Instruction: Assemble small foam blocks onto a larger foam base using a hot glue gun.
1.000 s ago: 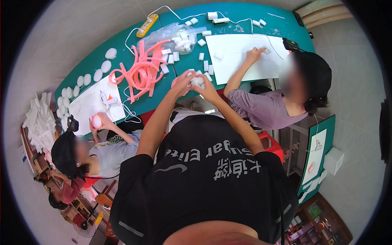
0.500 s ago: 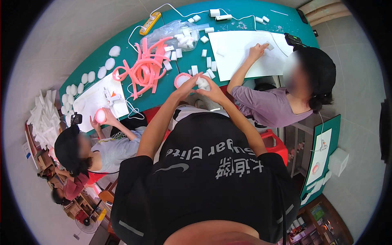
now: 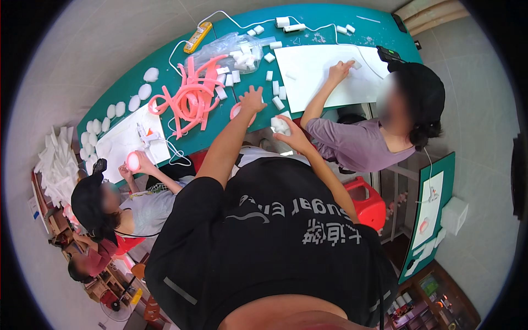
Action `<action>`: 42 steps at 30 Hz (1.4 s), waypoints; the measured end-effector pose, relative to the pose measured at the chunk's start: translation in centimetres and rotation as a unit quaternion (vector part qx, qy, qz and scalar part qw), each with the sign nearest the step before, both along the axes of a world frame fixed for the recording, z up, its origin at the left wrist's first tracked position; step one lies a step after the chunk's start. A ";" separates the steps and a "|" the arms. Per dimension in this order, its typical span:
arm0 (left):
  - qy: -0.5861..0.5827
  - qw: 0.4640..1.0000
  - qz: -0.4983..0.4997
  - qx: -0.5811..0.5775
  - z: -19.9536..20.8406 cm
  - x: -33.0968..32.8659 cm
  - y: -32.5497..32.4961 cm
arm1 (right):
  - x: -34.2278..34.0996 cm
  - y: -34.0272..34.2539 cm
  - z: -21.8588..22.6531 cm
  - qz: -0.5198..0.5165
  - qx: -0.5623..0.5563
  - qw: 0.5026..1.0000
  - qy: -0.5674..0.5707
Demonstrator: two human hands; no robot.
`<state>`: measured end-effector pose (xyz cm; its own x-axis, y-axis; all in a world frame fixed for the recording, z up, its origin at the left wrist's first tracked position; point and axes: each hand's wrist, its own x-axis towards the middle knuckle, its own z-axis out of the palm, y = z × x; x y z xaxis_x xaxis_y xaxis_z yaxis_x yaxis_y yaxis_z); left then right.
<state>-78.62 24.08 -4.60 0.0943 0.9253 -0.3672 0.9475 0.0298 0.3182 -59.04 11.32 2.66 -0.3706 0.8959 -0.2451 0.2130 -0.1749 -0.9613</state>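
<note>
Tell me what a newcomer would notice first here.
Probably the tangle of pink strips, vivid against the green table, left of centre. Next would come the curving line of white ovals along the table's left side. Nearer the middle, the person's left hand spreads its fingers over the table, while the right hand holds white pieces by the near edge.
</note>
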 end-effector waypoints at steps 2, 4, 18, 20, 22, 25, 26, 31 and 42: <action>0.014 1.000 -0.001 0.004 -1.4 0.0 0.4 | 0.5 -0.6 -0.2 -0.011 -0.008 1.000 -0.004; -0.021 0.999 -0.025 -0.006 -1.5 -0.4 0.5 | 0.9 -1.2 -0.2 -0.014 -0.025 1.000 0.000; -0.032 0.964 0.055 0.259 1.1 -5.8 5.0 | 2.4 -3.0 -0.9 -0.006 -0.014 1.000 0.000; 0.009 0.967 0.065 0.247 0.0 -6.7 5.6 | 2.4 -3.0 0.2 0.008 0.010 1.000 -0.018; 0.043 0.969 0.069 0.232 -0.8 -6.3 5.7 | 2.7 -3.6 0.7 0.019 0.026 0.999 -0.044; 0.069 0.978 0.067 0.185 -1.2 -5.6 5.9 | 3.3 -4.5 0.4 0.006 0.036 0.998 -0.052; 0.088 0.976 0.056 0.190 -1.4 -5.7 5.9 | 3.4 -4.8 0.4 0.004 0.024 0.999 -0.045; 0.108 0.979 0.053 0.165 -2.2 -5.3 5.7 | 4.0 -6.3 0.9 -0.007 0.022 0.998 -0.057; -0.091 0.941 0.047 0.322 -0.4 -6.0 3.4 | 4.2 -8.8 2.0 -0.024 -0.028 0.999 -0.039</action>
<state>-84.57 27.52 -5.03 0.0084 0.9580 0.2867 0.8785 -0.1440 0.4554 -54.83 2.49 4.62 -0.3051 0.8964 -0.3216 0.2764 -0.2398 -0.9306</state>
